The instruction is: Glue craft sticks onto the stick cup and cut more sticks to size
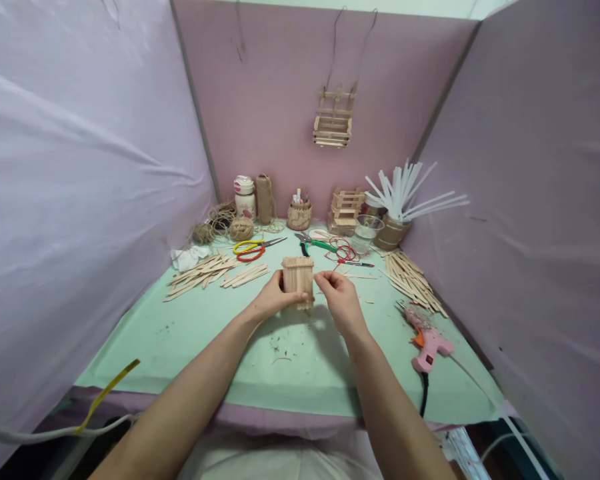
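Observation:
My left hand is closed around a small box made of wooden craft sticks, its thumb lying across the lower front. The box is held upright over the middle of the table, its near face covered by vertical sticks with a cross strip along the top. At its right edge is my right hand, thumb and forefinger pinched together. Whatever those fingertips may hold is too small to make out. The far side of the box is hidden.
A pink glue gun lies on the right, near loose craft sticks. More sticks lie left. Behind are scissors, green-handled pliers, red cord, twine and a pot of white glue sticks.

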